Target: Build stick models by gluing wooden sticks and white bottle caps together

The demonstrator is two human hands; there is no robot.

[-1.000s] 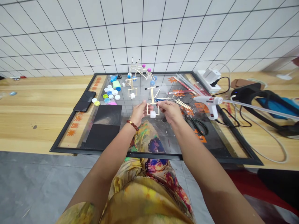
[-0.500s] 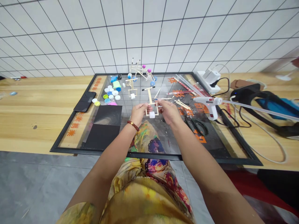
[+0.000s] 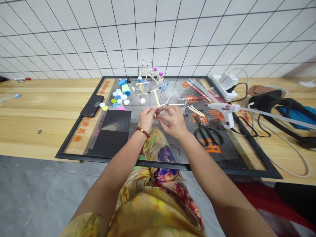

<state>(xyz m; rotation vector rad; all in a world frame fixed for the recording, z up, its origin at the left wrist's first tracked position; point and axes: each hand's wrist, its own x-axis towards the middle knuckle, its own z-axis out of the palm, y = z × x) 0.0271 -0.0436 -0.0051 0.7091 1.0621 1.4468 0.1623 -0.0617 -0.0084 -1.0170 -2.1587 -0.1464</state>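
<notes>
My left hand [image 3: 147,117] and my right hand [image 3: 172,120] meet over the glass work board [image 3: 158,154]. Both pinch a small stick model [image 3: 156,97] made of thin wooden sticks with a black-tipped crossbar on top. The model leans back to the left, and its lower frame is hidden behind my fingers. A red bead bracelet [image 3: 142,132] circles my left wrist. Two more stick models with coloured bottle caps [image 3: 150,75] stand at the far side of the board.
Loose bottle caps [image 3: 118,98] lie at the board's back left beside a phone [image 3: 92,105] and black sheets [image 3: 112,130]. Black scissors [image 3: 208,135], loose sticks [image 3: 195,110], a white glue gun [image 3: 225,111] with its cord, a power strip [image 3: 225,82] and a dark bag [image 3: 283,108] lie to the right.
The stick model has tipped from upright to a lean, and my hands have closed in over its lower frame, hiding the white cap wheel. The view shifted slightly.
</notes>
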